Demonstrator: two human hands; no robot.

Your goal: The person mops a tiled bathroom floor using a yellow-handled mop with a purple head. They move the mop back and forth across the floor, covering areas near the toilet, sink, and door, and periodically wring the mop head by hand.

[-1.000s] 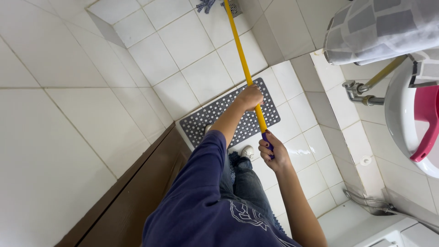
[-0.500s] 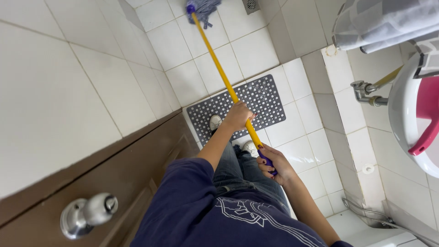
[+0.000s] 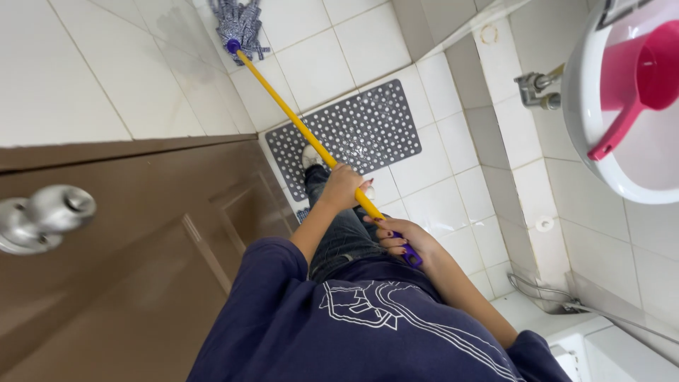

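A mop with a yellow handle (image 3: 297, 126) and a grey-blue string head (image 3: 239, 27) reaches across the white tiled floor to the far corner by the wall. My left hand (image 3: 342, 187) grips the handle partway down. My right hand (image 3: 400, 238) holds the purple end of the handle close to my body. I wear a dark blue shirt and jeans, and one shoe (image 3: 311, 155) shows on the mat.
A grey perforated floor mat (image 3: 368, 127) lies under the handle. A brown door (image 3: 141, 255) with a metal knob (image 3: 42, 216) fills the left. At right are a white basin (image 3: 601, 163) holding a pink scoop (image 3: 636, 85), a wall tap (image 3: 534, 88) and a pipe (image 3: 552, 297).
The view has swung left, bringing the door and knob closer. The mop head has shifted towards the left wall, with both hands still on the handle.
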